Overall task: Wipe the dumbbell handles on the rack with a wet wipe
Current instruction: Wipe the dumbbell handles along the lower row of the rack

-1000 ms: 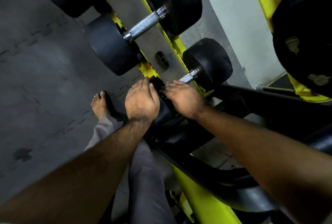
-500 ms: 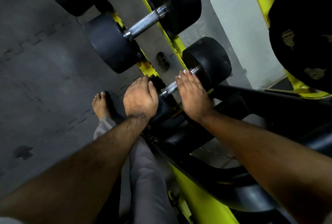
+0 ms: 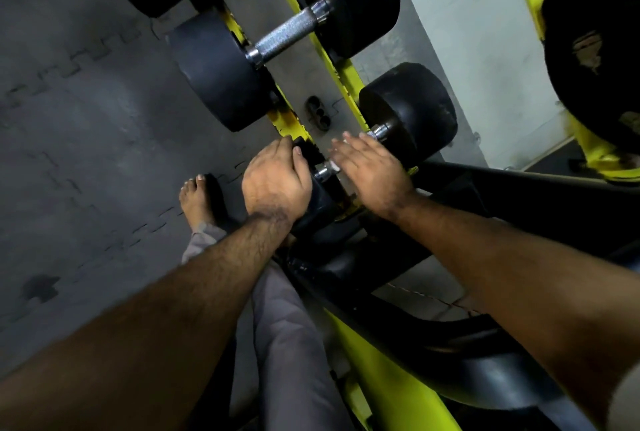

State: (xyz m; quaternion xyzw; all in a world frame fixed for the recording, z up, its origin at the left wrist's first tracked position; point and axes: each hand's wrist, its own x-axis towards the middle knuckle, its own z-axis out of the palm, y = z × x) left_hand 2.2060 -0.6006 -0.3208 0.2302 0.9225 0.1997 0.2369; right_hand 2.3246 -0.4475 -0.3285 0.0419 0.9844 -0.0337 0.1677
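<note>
Dumbbell handle under two hands on the yellow rack

Dumbbell (image 3: 407, 119) number one, the near one, lies across the yellow rack (image 3: 346, 84), close to the rack's near end. Its long bar runs from lower left to upper right. One black round end sits up at the right, by the white wall (image 3: 467, 32). The other black end is down at the left, mostly hidden by the left hand (image 3: 275, 181). That hand curls over the black end and holds it, thumb on the inner side. The right hand (image 3: 370, 171) lies flat over the shiny handle (image 3: 323, 172), fingers straight and close together. Only the two ends of the handle peek out. A tiny white bit shows at the fingers, maybe the wet wipe (image 3: 334, 164), but it is too small to be sure.

A bigger dumbbell (image 3: 287, 36) rests farther along the rack. Its bumpy silver bar points the same way, lower left to upper right, and nothing touches it.

A small black thing with three holes (image 3: 318, 114) lies on the grey floor (image 3: 86, 119) between the rack's two rails. A bare foot (image 3: 195, 197) stands on the floor left of the rack, with a grey trouser leg (image 3: 287, 344) below it.
</note>
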